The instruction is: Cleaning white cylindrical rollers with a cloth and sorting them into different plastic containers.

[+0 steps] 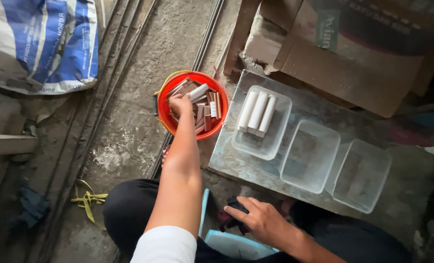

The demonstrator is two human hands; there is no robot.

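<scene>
Nearest, right hand was rested open on dark cloth. Beyond it, left hand was closed around a white stick in the bucket.

Left hand fingertips buried among blocks; grip perhaps closed. Sack cut off.

You had the orange bucket on the floor | wooden blocks jumbled inside (brown and white) | white block tilted on top.
</scene>
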